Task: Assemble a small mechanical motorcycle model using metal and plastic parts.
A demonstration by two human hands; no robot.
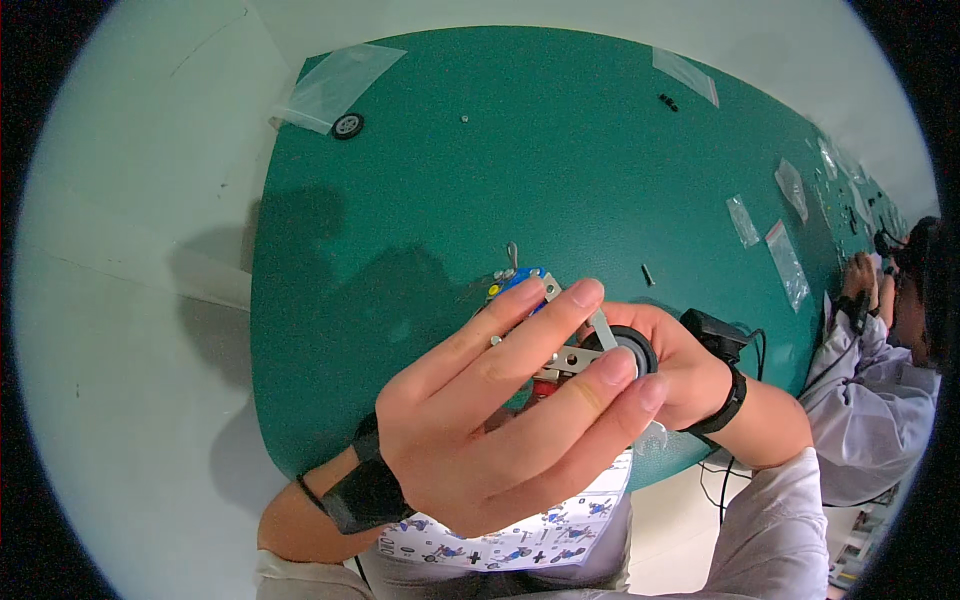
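In front of my body, both hands meet at a small model of perforated metal strips (571,360) with a blue part (522,276) and a black-tyred wheel (645,346). A thin silver wrench (602,328) crosses the wheel. My left hand (470,430) is closed over the model from the left, its fingertips against the wrench and wheel. From the right, my right hand (695,375) curls round behind the wheel and supports the model. My left fingers hide much of the model, and the right fingertips are covered too.
On the green table (560,150) lie a loose wheel (348,126), a small nut (464,119), black bits (669,102), a short rod (648,275) and plastic bags (787,264). A printed sheet (520,540) rests by my lap. Another person (870,400) works at right.
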